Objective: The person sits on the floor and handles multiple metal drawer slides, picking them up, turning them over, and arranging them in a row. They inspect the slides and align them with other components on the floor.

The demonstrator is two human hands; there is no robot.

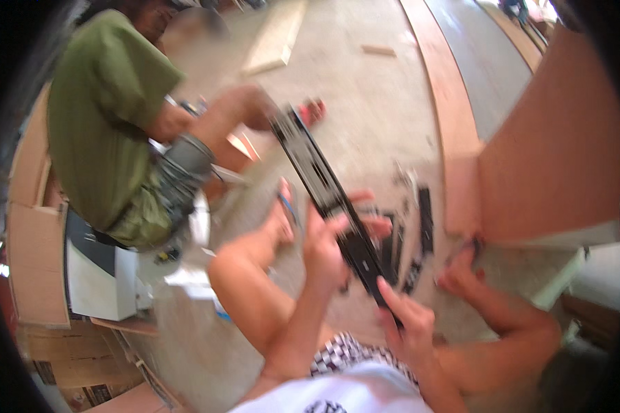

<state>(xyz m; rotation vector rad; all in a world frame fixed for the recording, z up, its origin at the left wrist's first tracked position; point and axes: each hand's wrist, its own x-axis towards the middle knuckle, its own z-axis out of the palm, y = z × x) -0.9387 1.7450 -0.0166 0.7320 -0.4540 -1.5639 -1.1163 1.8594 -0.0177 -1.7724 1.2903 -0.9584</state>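
A long black metal drawer slide (317, 168) is held up at a slant in front of me, its far end toward the upper left. My left hand (326, 244) supports it near the middle, thumb side over the rail and some fingers stretched out past its right edge. At the lower end, my right hand (408, 318) grips the slide, thumb along its top. The picture is smeared by motion, so fine details of the rail do not show. Beyond my hands, several more black rails (426, 220) lie on the floor between my legs.
A person in a green shirt (107, 117) sits low at the left, near a white box (103, 286). Large brown wooden panels (551, 151) stand at the right. A pale board (277, 38) and a small wood strip (379, 50) lie on the concrete floor (355, 89).
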